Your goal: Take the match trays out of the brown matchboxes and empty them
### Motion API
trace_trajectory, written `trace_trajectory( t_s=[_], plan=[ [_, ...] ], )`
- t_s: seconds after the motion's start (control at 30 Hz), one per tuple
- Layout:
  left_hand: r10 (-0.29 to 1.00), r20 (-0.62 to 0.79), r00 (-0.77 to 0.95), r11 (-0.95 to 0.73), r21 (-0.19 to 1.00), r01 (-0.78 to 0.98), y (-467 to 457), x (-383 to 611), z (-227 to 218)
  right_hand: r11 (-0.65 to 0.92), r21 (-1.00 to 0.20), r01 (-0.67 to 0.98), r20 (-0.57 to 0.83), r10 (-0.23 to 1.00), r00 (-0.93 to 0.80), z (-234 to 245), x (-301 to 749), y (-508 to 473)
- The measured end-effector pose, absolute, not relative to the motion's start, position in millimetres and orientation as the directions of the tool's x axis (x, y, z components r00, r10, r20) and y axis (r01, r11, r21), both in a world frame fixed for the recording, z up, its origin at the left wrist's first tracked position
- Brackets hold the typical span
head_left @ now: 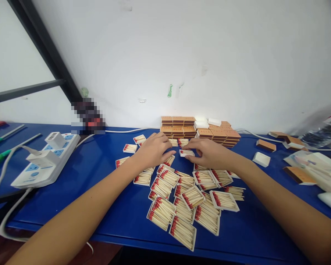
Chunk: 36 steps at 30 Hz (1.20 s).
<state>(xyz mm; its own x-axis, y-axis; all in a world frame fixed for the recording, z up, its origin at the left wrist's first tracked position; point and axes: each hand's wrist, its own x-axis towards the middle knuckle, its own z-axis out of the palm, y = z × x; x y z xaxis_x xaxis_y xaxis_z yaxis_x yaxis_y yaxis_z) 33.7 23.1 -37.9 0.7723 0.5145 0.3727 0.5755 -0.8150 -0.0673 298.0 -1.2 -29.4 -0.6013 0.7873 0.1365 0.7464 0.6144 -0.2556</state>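
Observation:
My right hand (pixel 205 151) pinches a small white matchbox tray (pixel 186 153) between thumb and fingers; a little red shows inside it. Across from it, my left hand (pixel 153 150) holds nothing that I can see, its thumb apart from its curved fingers. Just beyond the tray lie loose red-tipped matches (pixel 178 142), close to the fingertips of both hands. Many white trays filled with matches (pixel 193 197) are spread and partly overlapped below the hands. Some filled trays (pixel 130 148) lie left of my left hand, and my forearms cover part of the spread.
Stacked orange matchboxes (pixel 179 127) stand against the wall, with white trays (pixel 214 122) on top. On the left are a power strip (pixel 51 158) with plugs and cables, and green-handled tools (pixel 1 158). Matchbox sleeves (pixel 266 145) and plastic bags (pixel 306 163) lie right.

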Motion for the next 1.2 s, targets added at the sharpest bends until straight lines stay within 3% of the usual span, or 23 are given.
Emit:
trace_trajectory(
  t_s=[0.43,0.77,1.07,1.2],
  plan=[
    [0.535,0.333,0.776,-0.807,-0.071,0.587,21.8,35.0,-35.6,0.622,-0.199,0.758,0.148,0.783,-0.604,-37.0,301.1,3.4],
    [0.533,0.331,0.779,-0.806,-0.082,0.586,20.5,35.6,-32.3,0.456,-0.033,0.890,0.346,0.840,-0.418,-43.2,292.4,5.2],
    [0.510,0.354,0.784,-0.814,-0.094,0.573,21.6,34.9,-34.8,0.510,0.008,0.860,0.296,0.821,-0.489,-41.8,292.8,3.3],
    [0.516,0.346,0.783,-0.813,-0.091,0.576,20.8,35.0,-34.7,0.535,-0.047,0.843,0.247,0.824,-0.509,-42.2,295.9,5.2]
  ],
)
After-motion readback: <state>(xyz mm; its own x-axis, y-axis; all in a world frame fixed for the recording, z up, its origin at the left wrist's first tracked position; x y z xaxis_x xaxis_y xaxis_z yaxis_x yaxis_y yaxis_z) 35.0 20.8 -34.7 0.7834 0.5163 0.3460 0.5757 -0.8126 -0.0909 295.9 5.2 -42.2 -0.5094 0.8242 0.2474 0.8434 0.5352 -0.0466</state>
